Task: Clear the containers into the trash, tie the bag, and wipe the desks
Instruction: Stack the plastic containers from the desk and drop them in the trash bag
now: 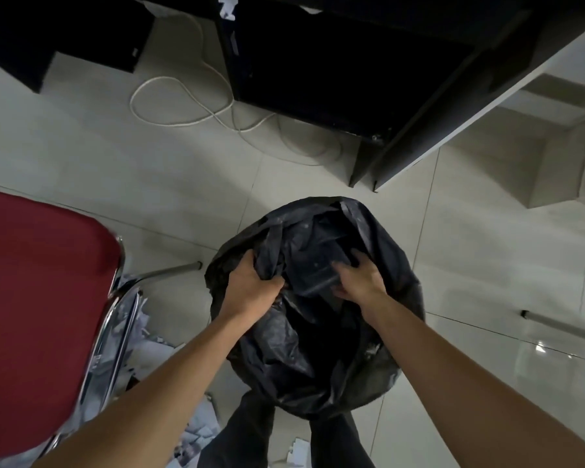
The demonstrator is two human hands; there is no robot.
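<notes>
Fingers of the left hand are curled tight round a bunched fold of the trash bag, the plastic gathered up out of the fist. Just to the right, the right hand has its fingers bent down over another fold at the bag's mouth, thumb underneath, pinching the sheet. Both hands sit close together over the open top. The bag is black and crumpled, and it spreads out wide beneath and around both hands, standing on the pale tiled floor. What lies inside is too dark to make out.

Below the hands, dark trouser legs press against the bag's near side. Left of the left hand stands a red-seated chair with chrome legs, with paper scraps littered under it. Well beyond the fingertips a white cable loops across the tiles, running toward a black desk.
</notes>
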